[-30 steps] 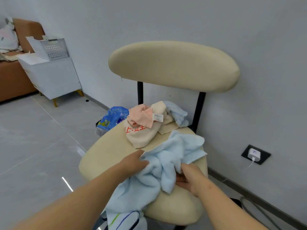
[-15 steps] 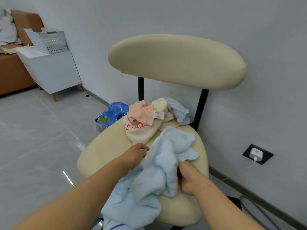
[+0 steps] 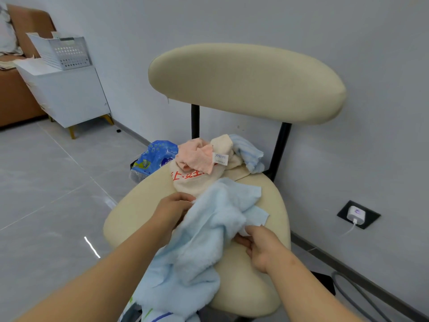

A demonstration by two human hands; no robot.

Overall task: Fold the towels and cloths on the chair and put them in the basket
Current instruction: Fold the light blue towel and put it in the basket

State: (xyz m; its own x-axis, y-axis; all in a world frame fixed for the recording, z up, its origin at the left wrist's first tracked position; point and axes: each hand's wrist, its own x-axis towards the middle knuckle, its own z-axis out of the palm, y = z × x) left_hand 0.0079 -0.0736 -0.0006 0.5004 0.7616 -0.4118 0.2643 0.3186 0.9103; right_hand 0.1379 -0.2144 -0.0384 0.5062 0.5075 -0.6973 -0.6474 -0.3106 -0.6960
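Head view. Real risk of losing the light blue towel (image 3: 209,240) off the front edge of the chair seat (image 3: 139,210), with so much hanging over already. Gripping its left side mid-seat with the left hand (image 3: 173,211), fingers curled in; pinching its right edge toward the seat's front-right with the right hand (image 3: 262,246).

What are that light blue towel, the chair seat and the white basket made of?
The light blue towel: soft terry cloth, probably cotton; fuzzy pile, limp folds. The chair seat: smooth matte cream upholstery, perhaps faux leather; no weave shows. The white basket: rigid plastic, it seems; rows of moulded holes.
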